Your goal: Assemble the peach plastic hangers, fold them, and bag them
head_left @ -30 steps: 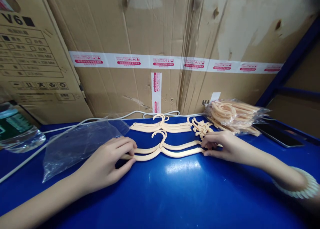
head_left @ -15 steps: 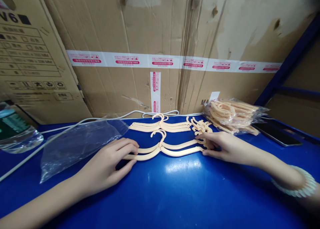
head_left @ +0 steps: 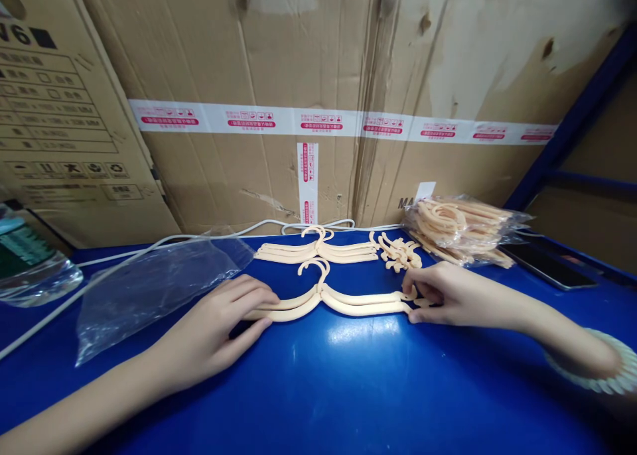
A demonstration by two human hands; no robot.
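Two cream-coloured clothes hangers [head_left: 365,304] lie close together on the blue table, hooks pointing away from me. My left hand [head_left: 226,325] grips their left ends between thumb and fingers. At their right ends, the thumb and bent fingers of my right hand [head_left: 442,296] close around the tips; its other fingers are curled and partly hidden. Right behind this pair lies a row of several more cream hangers [head_left: 288,251]. A heap of small cream hanger parts [head_left: 398,251] sits just beyond my right hand.
Clear bags of cream hanger pieces [head_left: 460,226] lie at the back right beside a dark phone [head_left: 550,266]. To the left are a flat plastic bag [head_left: 159,296], a water bottle [head_left: 32,266] and a white cable [head_left: 44,329]. Cardboard boxes [head_left: 223,176] stand behind.
The two front hangers have come together, the rear one moving towards me. My right hand has shifted slightly right and its fingers have drawn in at the hanger ends.
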